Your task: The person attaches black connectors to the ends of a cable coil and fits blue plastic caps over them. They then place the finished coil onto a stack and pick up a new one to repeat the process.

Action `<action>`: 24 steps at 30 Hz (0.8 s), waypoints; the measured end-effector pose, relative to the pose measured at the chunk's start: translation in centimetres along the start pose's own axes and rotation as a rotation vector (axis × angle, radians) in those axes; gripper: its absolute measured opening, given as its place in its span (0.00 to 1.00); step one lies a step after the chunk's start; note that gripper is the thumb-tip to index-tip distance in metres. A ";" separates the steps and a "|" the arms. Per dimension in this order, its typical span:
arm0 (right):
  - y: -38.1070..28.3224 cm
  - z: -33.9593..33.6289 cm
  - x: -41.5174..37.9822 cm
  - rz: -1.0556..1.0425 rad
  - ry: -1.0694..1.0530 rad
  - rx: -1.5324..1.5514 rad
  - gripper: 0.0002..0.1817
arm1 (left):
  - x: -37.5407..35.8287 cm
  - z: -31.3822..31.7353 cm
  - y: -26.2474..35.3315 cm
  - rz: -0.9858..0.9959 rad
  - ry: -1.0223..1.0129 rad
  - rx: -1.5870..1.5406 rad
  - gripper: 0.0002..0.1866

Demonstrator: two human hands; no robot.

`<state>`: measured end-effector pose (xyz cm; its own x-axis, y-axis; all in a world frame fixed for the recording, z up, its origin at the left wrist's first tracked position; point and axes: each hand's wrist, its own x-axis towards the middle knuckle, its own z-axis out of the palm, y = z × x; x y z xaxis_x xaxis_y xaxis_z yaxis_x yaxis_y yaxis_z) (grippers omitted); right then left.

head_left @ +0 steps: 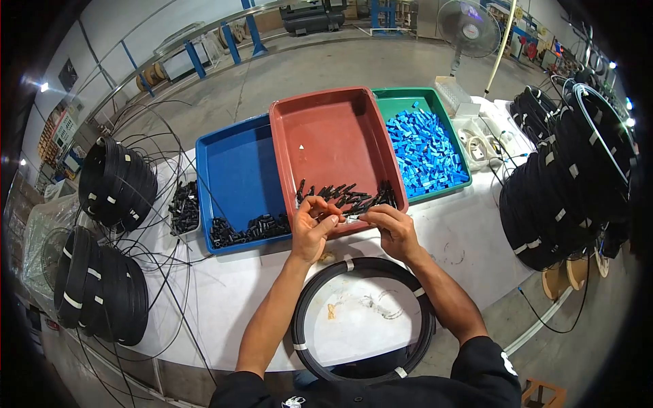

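My left hand (313, 230) and my right hand (394, 232) meet over the near edge of the red tray (326, 129). Both are closed in a pinch, fingertips close together. Something small and thin is between them, too small to name. Just beyond my fingers, black connector pieces (347, 196) lie along the tray's near side. A coil of black cable (299, 319), bound with white tape, lies on the white-covered table (235, 292) between my forearms.
A blue tray (235, 163) with black parts (252, 230) stands left, beside a small bin of black pieces (183, 211). At right, a green tray (464, 160) holds blue connectors (425, 149). Stacked black cable coils (102, 285) and more coils (544, 204) flank the table; loose cables cross its left side.
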<state>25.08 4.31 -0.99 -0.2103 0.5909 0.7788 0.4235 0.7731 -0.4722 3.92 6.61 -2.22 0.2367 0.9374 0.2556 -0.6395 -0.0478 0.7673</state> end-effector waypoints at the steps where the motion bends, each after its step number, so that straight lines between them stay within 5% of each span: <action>1: 0.2 0.0 -0.2 0.005 -0.019 0.013 0.22 | 0.1 -0.3 -0.1 0.035 0.001 0.112 0.16; 8: -0.1 0.0 0.0 0.004 -0.044 0.008 0.23 | 0.0 1.1 0.4 0.139 0.008 0.570 0.19; 24: 0.3 0.0 -0.3 0.005 -0.076 0.029 0.24 | -0.3 1.5 0.5 0.147 0.021 0.618 0.26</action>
<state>25.25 4.36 -1.42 -0.2754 0.6099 0.7431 0.3992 0.7757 -0.4888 4.64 5.80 -1.03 0.1603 0.9119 0.3779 -0.1226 -0.3614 0.9243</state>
